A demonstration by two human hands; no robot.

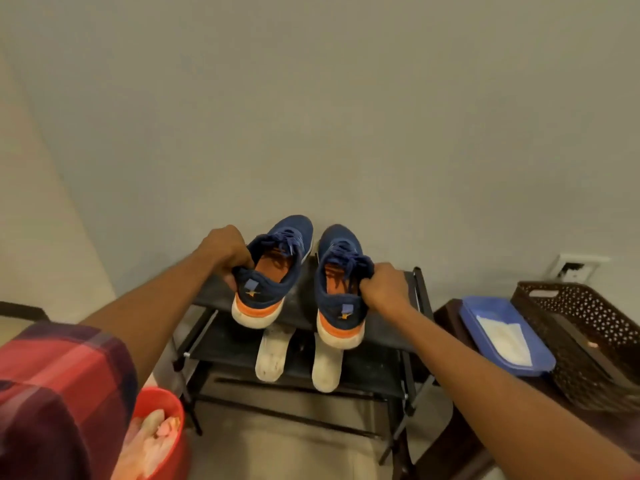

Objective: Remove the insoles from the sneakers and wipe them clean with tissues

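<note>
Two blue sneakers with orange and white heels sit on the top shelf of a black shoe rack (388, 332). My left hand (227, 252) grips the collar of the left sneaker (277, 271), which is tilted up at the heel. My right hand (382, 284) grips the collar of the right sneaker (341, 292). Orange insoles show inside both shoes. White tissues (504, 342) lie in a blue tray (485, 306) at the right.
A pair of white shoes (273, 355) rests on the shelf below. A dark woven basket (588, 334) stands at the far right beside the blue tray. A red bucket (162, 431) with crumpled pink and white items is at lower left. The wall rises right behind the rack.
</note>
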